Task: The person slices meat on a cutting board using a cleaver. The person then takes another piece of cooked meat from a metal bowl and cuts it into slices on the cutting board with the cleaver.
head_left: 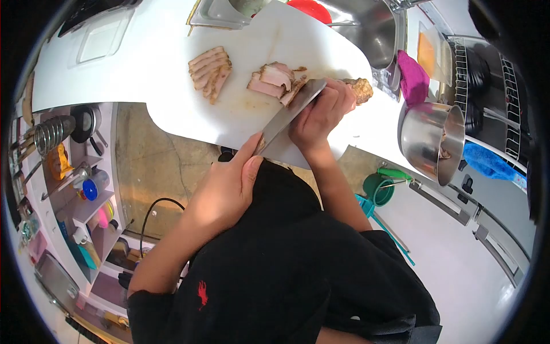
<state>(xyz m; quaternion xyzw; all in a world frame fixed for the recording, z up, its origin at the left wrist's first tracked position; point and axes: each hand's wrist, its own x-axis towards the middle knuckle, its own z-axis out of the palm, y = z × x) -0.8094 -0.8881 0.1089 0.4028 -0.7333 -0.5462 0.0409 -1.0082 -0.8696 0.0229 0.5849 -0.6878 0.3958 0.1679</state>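
Observation:
My left hand is closed round the handle of a kitchen knife, whose wide blade slants up and to the right across the white cutting board. My right hand grips a browned piece of cooked meat, and its far end sticks out beyond my fingers. The blade's tip lies close against my right fingers, beside the cut end of the meat. Several loose meat slices lie just left of the blade. Farther left, a fanned row of slices rests on the board.
Behind the board is a metal sink with a red bowl. A steel pot and a magenta cloth are at the right, near a wire rack. A clear plastic tray sits on the left counter, above shelves of kitchenware.

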